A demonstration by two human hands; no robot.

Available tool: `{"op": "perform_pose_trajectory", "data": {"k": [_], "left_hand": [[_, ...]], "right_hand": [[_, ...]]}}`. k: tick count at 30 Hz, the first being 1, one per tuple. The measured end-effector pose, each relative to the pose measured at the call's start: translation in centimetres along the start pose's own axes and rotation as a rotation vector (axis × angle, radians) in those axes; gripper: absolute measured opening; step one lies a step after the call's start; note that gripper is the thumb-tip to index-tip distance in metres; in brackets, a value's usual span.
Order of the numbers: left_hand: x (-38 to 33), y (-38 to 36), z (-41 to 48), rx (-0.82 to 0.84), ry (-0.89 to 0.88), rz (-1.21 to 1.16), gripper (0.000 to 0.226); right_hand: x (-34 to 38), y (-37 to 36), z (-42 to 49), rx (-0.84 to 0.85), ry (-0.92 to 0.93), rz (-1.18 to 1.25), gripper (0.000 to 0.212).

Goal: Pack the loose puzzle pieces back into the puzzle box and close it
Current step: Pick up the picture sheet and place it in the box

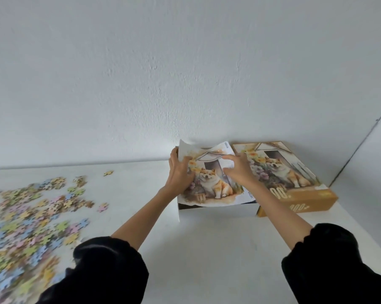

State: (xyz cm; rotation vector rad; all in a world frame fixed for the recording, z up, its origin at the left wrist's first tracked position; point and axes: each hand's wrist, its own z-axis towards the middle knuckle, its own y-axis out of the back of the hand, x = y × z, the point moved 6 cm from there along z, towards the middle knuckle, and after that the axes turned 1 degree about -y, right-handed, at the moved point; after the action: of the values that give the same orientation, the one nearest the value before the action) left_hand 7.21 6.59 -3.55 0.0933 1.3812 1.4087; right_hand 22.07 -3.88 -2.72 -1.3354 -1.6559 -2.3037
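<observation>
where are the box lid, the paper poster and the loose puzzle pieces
box lid (294, 172), head view, printed top face
paper poster (213, 185), head view, dog's body
loose puzzle pieces (31, 216), head view, middle of pile

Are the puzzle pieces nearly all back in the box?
Not yet. Done: the tan cardboard lid with the dog picture is off, lying right of the open white box base. In hand: the left hand grips the printed paper dog sheet over the base, the right hand touching it. Left: the pastel puzzle pieces are spread on the white table, and the lid must go on.
</observation>
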Motion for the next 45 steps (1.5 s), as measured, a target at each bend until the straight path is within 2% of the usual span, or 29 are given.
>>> {"op": "perform_pose_trajectory", "data": {"k": [2, 6, 8, 11, 16, 19, 22, 26, 35, 38, 40, 42, 45], "left_hand": [[-0.3, -1.0, 0.1, 0.045, -0.045, 0.137, 0.046], [0.3, -3.1, 0.2, 0.271, -0.068, 0.683, 0.043], [0.5, -3.6, 0.3, 0.329, -0.047, 0.813, 0.046], [0.4, -4.0, 0.7, 0.323, -0.06, 0.89, 0.048], [0.2, -4.1, 2.7, 0.267, -0.06, 0.799, 0.035], [0.4, -4.4, 4.5, 0.215, 0.01, 0.527, 0.034], [1.0, -5.2, 5.5, 0.23, 0.119, 0.277, 0.034], [2.6, -6.6, 5.5, 0.269, 0.213, 0.275, 0.034], [2.1, -6.2, 4.9, 0.342, 0.216, 0.343, 0.047], [1.5, -6.1, 4.0, 0.418, 0.184, 0.36, 0.052], [1.3, -6.2, 3.1, 0.447, 0.151, 0.347, 0.051], [1.2, -6.2, 2.3, 0.448, 0.113, 0.352, 0.049], [1.2, -6.0, 1.5, 0.439, 0.079, 0.375, 0.051]], "right_hand": [[-0.5, -0.8, 0.2, 0.016, 0.033, -0.136, 0.048], [-0.4, -1.8, -0.3, 0.06, 0.161, -0.376, 0.042], [-0.7, -2.5, -0.3, 0.077, 0.197, -0.464, 0.039], [-1.1, -3.8, -0.3, 0.111, 0.213, -0.533, 0.04], [-0.5, -3.7, 1.1, 0.095, 0.24, -0.542, 0.041], [0.1, -3.5, 3.2, 0.17, 0.222, -0.394, 0.046], [-0.1, -4.2, 5.0, 0.24, 0.158, -0.268, 0.044], [-1.0, -5.2, 6.0, 0.259, 0.126, -0.299, 0.039], [-1.1, -5.3, 6.0, 0.27, 0.132, -0.33, 0.042], [-1.1, -4.9, 4.9, 0.346, 0.158, -0.374, 0.047], [-1.4, -4.7, 3.8, 0.384, 0.177, -0.41, 0.041], [-1.7, -4.6, 2.7, 0.391, 0.181, -0.431, 0.032], [-1.8, -4.6, 1.6, 0.354, 0.195, -0.43, 0.035]]}}
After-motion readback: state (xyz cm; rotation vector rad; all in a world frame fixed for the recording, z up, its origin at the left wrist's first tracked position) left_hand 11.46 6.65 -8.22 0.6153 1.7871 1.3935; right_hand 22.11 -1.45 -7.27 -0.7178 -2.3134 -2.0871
